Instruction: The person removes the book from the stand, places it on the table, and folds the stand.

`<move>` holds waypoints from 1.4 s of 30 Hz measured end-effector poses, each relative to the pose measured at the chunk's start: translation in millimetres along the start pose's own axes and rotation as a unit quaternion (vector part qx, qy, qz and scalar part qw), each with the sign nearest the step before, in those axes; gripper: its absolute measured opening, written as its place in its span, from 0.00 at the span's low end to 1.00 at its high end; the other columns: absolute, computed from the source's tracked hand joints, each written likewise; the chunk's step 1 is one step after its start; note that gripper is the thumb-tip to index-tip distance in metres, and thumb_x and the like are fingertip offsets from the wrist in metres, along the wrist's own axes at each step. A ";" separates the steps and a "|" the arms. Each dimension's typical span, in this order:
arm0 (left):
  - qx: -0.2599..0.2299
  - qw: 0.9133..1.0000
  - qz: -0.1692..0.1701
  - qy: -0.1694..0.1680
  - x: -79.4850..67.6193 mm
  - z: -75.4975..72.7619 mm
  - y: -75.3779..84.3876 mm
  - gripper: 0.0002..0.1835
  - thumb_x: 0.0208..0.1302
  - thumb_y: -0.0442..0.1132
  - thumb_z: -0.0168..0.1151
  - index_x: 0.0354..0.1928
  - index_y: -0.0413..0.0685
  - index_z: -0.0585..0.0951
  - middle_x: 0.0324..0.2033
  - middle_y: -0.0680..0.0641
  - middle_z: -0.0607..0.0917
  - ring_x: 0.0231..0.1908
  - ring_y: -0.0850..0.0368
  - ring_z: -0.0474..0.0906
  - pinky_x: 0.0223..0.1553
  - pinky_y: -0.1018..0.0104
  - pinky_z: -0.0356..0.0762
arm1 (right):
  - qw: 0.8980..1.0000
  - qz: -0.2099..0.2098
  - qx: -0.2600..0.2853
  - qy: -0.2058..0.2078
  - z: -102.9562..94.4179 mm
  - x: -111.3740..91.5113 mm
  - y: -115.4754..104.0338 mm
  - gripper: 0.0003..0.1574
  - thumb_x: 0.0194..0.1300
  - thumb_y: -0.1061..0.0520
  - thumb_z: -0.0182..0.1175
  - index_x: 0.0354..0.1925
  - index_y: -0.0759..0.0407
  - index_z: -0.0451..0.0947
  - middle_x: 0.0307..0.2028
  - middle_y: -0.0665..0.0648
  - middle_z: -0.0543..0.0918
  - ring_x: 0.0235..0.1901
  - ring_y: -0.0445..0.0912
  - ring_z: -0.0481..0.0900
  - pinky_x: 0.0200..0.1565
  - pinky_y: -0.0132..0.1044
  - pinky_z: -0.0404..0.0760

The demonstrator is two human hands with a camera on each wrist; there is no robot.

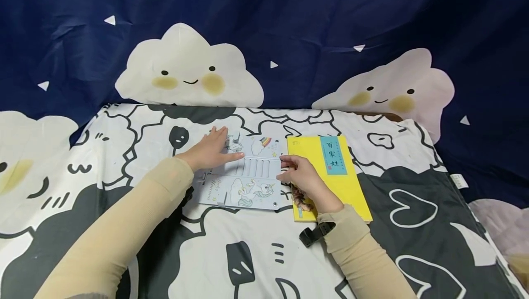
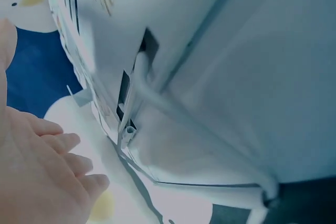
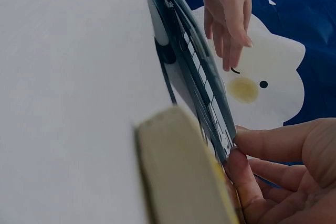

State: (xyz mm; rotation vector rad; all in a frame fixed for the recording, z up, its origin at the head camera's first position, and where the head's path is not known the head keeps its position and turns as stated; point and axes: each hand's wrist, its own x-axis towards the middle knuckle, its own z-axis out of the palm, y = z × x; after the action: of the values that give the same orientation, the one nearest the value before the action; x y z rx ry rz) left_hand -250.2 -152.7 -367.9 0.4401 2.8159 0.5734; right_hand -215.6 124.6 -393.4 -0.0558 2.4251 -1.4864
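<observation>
A pale book stand (image 1: 252, 193) printed with unicorns and a rainbow lies in front of me in the head view. Its slotted middle shows between two printed panels, and the left wrist view reveals a bent wire leg (image 2: 205, 129) on it. My left hand (image 1: 211, 148) is spread at the stand's upper left, fingers mostly straight. Thumb and fingers of my right hand (image 1: 303, 177) pinch the stand's right edge, seen closely in the right wrist view. A yellow book (image 1: 351, 198) with a blue title label lies just right of the stand, partly under my right hand.
The surface is covered by a black-and-white cartoon cloth (image 1: 215, 253). Behind it hangs a dark blue curtain (image 1: 297, 19) with cloud faces. A brown scrunchie (image 1: 301, 200) is by my right wrist, and a black strap (image 1: 316, 234) sits on that forearm.
</observation>
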 end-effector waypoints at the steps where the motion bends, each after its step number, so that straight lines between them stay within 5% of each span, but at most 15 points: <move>1: 0.000 1.000 -0.001 0.003 2.4 -0.4 -0.3 0.60 0.64 0.73 0.51 0.77 0.32 0.43 0.78 0.35 0.45 0.77 0.35 0.33 0.76 0.41 0.38 | 1.000 -0.002 -0.001 0.000 0.0 0.1 -0.2 0.39 0.59 0.66 0.67 0.68 0.62 0.69 0.57 0.63 0.77 0.42 0.49 0.75 0.44 0.32 0.77; 16: -0.061 0.998 -0.024 0.011 35.1 0.4 2.7 0.54 0.68 0.65 0.54 0.77 0.32 0.45 0.76 0.35 0.54 0.77 0.32 0.35 0.76 0.42 0.39 | 1.000 0.002 0.003 0.003 1.1 1.6 1.2 0.38 0.59 0.66 0.67 0.68 0.62 0.69 0.56 0.63 0.77 0.39 0.48 0.74 0.43 0.31 0.77; 23: -0.071 0.997 0.002 0.002 39.8 0.9 5.5 0.49 0.70 0.61 0.54 0.76 0.30 0.49 0.76 0.34 0.54 0.76 0.33 0.39 0.77 0.47 0.37 | 1.000 -0.004 0.003 0.003 0.8 1.7 2.2 0.38 0.59 0.66 0.67 0.67 0.62 0.70 0.56 0.64 0.77 0.41 0.49 0.74 0.43 0.32 0.77; 42: -0.053 0.998 -0.019 -0.018 45.1 4.2 6.9 0.48 0.69 0.63 0.54 0.75 0.33 0.54 0.74 0.34 0.59 0.76 0.30 0.39 0.76 0.43 0.42 | 1.000 -0.008 -0.006 0.005 0.2 0.6 0.2 0.38 0.60 0.67 0.67 0.68 0.62 0.69 0.55 0.63 0.78 0.36 0.47 0.74 0.42 0.31 0.76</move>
State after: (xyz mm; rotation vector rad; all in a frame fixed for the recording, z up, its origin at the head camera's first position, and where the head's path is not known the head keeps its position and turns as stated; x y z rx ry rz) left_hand -289.1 -130.1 -376.3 0.3706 2.7383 0.6967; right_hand -216.1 124.4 -393.8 -0.0705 2.4461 -1.4823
